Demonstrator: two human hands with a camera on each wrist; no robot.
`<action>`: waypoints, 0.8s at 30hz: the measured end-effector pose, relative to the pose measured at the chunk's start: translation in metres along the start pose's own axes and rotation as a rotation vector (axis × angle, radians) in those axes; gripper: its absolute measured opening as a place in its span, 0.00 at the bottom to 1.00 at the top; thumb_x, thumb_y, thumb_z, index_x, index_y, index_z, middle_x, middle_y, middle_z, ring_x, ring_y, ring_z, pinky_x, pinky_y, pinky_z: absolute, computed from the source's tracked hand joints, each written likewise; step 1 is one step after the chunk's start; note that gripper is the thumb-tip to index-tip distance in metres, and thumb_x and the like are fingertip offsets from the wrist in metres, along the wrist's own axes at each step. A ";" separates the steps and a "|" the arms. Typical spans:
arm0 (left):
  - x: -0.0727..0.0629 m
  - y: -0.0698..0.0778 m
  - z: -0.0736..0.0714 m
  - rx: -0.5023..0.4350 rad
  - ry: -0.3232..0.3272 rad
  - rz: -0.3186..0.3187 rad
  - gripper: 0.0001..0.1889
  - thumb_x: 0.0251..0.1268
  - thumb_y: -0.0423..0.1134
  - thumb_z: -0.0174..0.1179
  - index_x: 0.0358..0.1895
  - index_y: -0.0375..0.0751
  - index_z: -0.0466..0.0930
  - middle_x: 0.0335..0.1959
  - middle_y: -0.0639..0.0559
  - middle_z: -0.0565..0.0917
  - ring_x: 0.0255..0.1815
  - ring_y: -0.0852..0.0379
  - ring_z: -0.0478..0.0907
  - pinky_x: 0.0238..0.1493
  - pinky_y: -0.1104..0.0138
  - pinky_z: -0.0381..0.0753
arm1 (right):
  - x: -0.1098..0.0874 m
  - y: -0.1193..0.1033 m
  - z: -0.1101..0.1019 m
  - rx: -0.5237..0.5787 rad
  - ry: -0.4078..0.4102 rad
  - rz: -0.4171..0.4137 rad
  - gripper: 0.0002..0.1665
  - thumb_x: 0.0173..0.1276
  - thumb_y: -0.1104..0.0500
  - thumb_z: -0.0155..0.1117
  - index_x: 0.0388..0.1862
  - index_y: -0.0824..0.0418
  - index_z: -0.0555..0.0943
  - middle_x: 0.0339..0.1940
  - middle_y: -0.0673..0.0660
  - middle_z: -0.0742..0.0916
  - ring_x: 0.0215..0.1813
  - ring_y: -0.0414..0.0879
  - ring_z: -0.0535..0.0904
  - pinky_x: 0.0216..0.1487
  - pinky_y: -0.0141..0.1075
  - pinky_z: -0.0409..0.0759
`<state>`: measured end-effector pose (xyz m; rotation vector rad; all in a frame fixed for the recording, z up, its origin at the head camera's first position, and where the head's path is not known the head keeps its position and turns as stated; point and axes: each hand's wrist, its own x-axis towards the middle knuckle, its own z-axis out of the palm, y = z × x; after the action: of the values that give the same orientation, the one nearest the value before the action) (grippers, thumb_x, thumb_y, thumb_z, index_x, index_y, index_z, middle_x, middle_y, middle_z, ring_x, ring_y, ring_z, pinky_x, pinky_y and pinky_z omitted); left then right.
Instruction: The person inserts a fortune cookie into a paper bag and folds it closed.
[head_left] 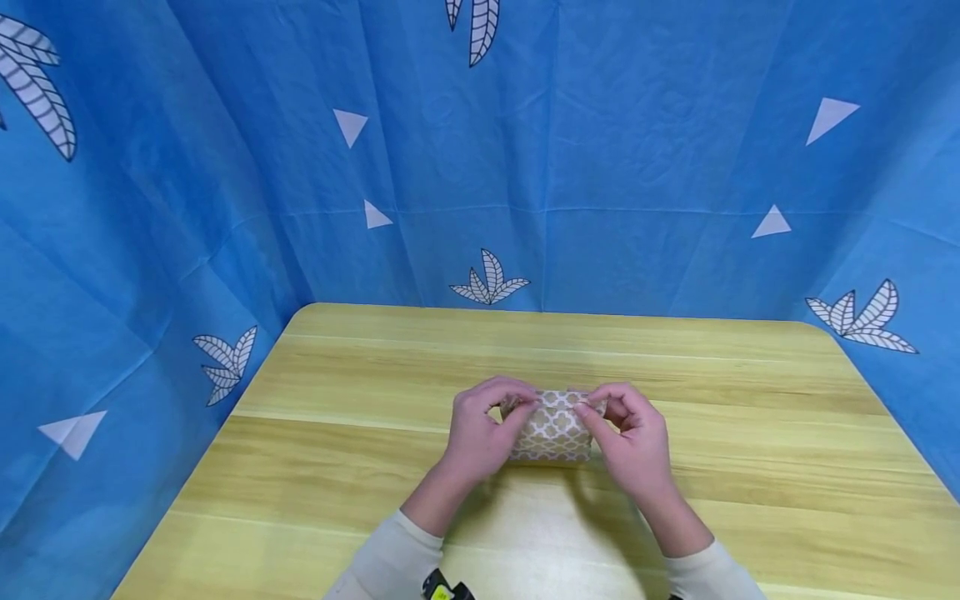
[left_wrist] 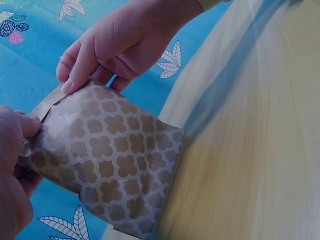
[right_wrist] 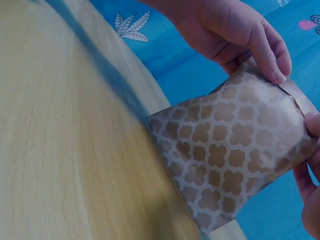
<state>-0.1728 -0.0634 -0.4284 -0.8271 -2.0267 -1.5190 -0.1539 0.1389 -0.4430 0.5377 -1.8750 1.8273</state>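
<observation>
A brown paper bag point(head_left: 553, 429) with a white lattice print stands upright on the table, its top edge folded over. My left hand point(head_left: 483, 421) pinches one end of that folded edge between thumb and fingers. At the opposite end my right hand point(head_left: 637, 433) does the same, thumb on the near side. The left wrist view shows the bag's printed face point(left_wrist: 120, 160) bulging slightly, with the crease running between the two hands. In the right wrist view the bottom edge of the bag point(right_wrist: 217, 155) rests against the wood. Whatever is inside is hidden.
The wood-grain table point(head_left: 337, 392) has rounded far corners. A blue cloth point(head_left: 622, 150) printed with white leaves and triangles hangs behind it and along the sides. A small black and yellow-green object point(head_left: 442, 590) shows at the left sleeve.
</observation>
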 end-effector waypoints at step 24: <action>0.006 0.009 0.004 -0.100 -0.039 -0.120 0.26 0.59 0.26 0.70 0.60 0.39 0.72 0.38 0.50 0.88 0.41 0.51 0.85 0.24 0.67 0.79 | 0.014 -0.006 0.016 -0.019 -0.023 -0.034 0.20 0.57 0.80 0.70 0.45 0.74 0.72 0.32 0.64 0.87 0.36 0.43 0.85 0.27 0.29 0.79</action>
<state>-0.1702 -0.0569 -0.4192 -0.7911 -2.0755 -1.6947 -0.1625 0.1233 -0.4299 0.5820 -1.8852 1.7869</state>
